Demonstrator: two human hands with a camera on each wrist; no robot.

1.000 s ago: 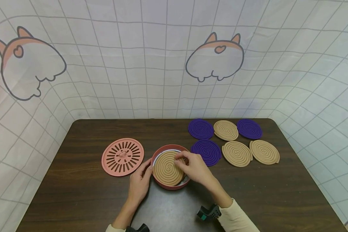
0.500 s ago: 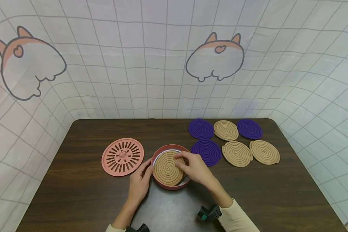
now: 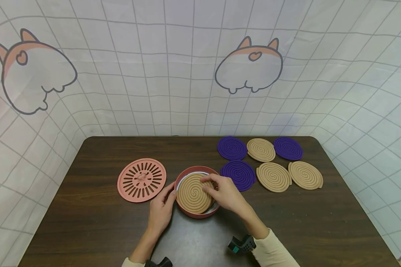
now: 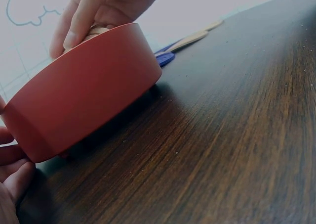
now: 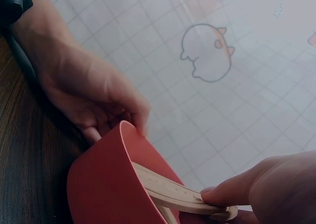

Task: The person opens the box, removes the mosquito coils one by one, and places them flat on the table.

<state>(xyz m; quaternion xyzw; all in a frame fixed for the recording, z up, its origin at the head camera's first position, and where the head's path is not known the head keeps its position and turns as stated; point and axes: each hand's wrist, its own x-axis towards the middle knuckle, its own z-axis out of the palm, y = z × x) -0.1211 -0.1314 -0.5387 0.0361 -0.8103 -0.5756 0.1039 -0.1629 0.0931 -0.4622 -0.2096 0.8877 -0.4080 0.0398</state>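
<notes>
A tan mosquito coil (image 3: 193, 194) lies in a round red container (image 3: 198, 216) in the head view. My right hand (image 3: 225, 191) pinches the coil's right edge between thumb and fingers. In the right wrist view the coil (image 5: 165, 187) slants, with its pinched edge raised; another tan strip shows below it, too hidden to identify. My left hand (image 3: 161, 209) holds the container's left side. The right wrist view shows the left thumb (image 5: 136, 112) at the rim and the other fingers against the outer wall. The left wrist view shows the container's outer wall (image 4: 94, 85).
A pink slotted lid (image 3: 142, 180) lies left of the container. Purple coils (image 3: 238, 175) and tan coils (image 3: 273, 177) lie flat in two rows at the right of the dark wooden table (image 3: 97, 222). A white gridded cloth (image 3: 180, 74) hangs behind.
Both hands, the coil and the container keep their places. The head view has shifted very slightly.
</notes>
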